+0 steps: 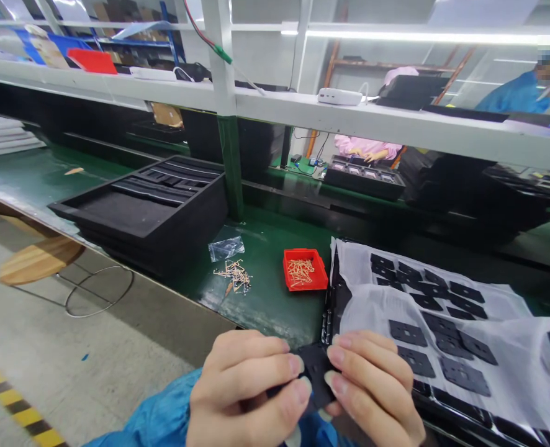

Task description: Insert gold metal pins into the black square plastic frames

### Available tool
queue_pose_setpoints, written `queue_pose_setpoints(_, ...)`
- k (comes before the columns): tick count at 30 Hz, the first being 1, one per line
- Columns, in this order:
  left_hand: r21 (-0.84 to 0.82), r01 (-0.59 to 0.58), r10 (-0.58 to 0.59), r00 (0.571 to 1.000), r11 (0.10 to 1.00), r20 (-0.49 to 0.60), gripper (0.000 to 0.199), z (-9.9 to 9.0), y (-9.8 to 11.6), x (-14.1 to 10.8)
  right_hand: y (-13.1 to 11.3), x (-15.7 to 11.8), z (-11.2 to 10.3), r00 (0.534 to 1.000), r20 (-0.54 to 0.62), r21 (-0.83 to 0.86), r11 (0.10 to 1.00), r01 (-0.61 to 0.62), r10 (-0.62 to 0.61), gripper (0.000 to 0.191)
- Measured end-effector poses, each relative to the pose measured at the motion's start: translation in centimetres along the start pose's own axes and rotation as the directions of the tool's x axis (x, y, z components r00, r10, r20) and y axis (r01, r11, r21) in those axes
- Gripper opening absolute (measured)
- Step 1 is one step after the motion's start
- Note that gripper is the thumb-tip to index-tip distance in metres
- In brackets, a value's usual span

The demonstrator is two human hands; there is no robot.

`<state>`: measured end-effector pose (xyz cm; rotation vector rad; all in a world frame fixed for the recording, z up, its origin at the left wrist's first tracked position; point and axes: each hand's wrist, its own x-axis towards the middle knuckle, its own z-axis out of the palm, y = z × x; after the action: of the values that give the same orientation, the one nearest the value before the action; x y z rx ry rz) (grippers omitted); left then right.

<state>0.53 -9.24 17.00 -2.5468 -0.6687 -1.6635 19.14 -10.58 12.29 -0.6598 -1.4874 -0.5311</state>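
Note:
Both of my hands grip one flat black plastic plate [319, 377] close to my body, at the front edge of the bench. From the left, my left hand [251, 385] pinches it between thumb and fingers. The fingers of my right hand [372, 382] press on its other side. Most of the plate is covered by my fingers, and anything small between the left fingertips cannot be made out. Right of my hands, several similar black plates [465, 375] lie on white sheeting [377, 310] in a black tray [333, 298].
A red bin [319, 273] holds several thin gold-coloured pieces. More such pieces [235, 276] lie loose beside a clear plastic bag [226, 248]. Stacked black foam trays [182, 230] stand left, near a green post [231, 167]. A wooden stool [42, 261] is beside the bench. Another person [368, 147] works opposite.

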Motion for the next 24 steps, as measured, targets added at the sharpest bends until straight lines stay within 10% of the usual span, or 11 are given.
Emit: queue_pose_setpoints(24, -0.039, -0.026, 0.023, 0.997, 0.999, -0.067, 0.015, 1.0, -0.2, -1.0, -0.5, 0.6, 0.6, 0.975, -0.079, 0.019, 0.978, -0.208, 0.209, 0.009)
